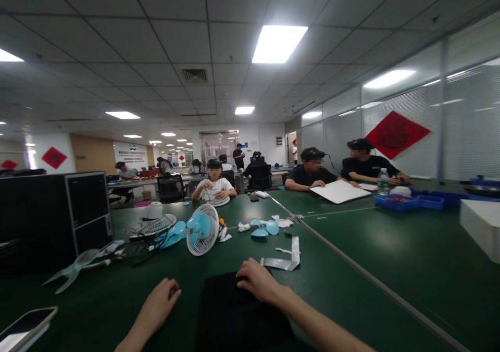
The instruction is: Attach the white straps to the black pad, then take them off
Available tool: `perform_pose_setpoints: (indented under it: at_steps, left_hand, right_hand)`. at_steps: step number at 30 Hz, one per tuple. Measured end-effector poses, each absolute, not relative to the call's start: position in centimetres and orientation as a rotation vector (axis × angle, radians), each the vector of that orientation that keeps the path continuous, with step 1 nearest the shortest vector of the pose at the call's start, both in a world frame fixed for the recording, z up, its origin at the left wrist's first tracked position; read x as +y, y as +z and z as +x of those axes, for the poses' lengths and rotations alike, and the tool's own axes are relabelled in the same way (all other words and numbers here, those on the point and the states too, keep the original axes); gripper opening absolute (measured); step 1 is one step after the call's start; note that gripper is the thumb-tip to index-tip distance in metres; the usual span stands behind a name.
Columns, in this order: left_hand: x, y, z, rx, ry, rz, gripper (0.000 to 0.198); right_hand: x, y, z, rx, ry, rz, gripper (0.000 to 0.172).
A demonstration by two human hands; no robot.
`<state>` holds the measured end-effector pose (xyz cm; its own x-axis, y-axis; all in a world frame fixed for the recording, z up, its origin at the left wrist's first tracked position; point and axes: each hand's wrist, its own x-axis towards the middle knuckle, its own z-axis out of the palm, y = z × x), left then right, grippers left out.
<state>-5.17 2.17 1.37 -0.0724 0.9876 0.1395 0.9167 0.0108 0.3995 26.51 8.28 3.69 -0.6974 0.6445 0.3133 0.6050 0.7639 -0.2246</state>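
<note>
A flat black cloth-like piece (238, 315) lies in front of me at the table's near edge; I cannot tell its exact kind. Over its far edge, my right hand (258, 279) is closed, with bent fingers on the black material. To the left, my left hand (158, 302) hovers low or rests by the green table (183, 294), fingers curled in and nothing visible in them. Just beyond the right hand is an L-shaped silvery strip (287, 261). Farther off, a white fan grille with light-blue blades (202, 229) stands tilted.
Loose light-blue fan blades (265, 228) and wires lie beyond my hands. At left are a black computer tower (50, 222), a pale three-bladed piece (76, 268) and a phone (29, 328). Several people sit across the table. Blue trays (396, 202) and a white box (480, 227) stand right.
</note>
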Motion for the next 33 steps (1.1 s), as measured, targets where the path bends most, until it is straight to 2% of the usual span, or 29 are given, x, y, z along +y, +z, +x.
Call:
perform_pose_setpoints:
  at_steps: [10, 17, 23, 29, 33]
  left_hand:
    - [2.8, 0.7, -5.0, 2.08, 0.586, 2.037, 0.032]
    - [2.8, 0.6, -4.6, 2.017, 0.571, 2.039, 0.036]
    - [2.1, 0.9, -2.9, 1.845, 0.697, 2.106, 0.049]
    - [1.8, 1.0, -0.4, 1.691, 0.673, 2.12, 0.07]
    - [1.7, 1.1, 0.4, 1.626, 0.661, 2.168, 0.075]
  right_hand:
    - [9.2, 1.1, 25.9, -2.522, 0.181, -0.979, 0.019]
    - [9.1, 1.1, 25.8, -2.525, 0.143, -1.023, 0.022]
    - [9.0, 1.1, 25.6, -2.528, 0.153, -1.006, 0.022]
    - [8.4, 1.0, 25.4, -2.514, 0.172, -1.004, 0.022]
    - [7.8, 1.3, 25.0, -2.522, 0.206, -0.97, 0.024]
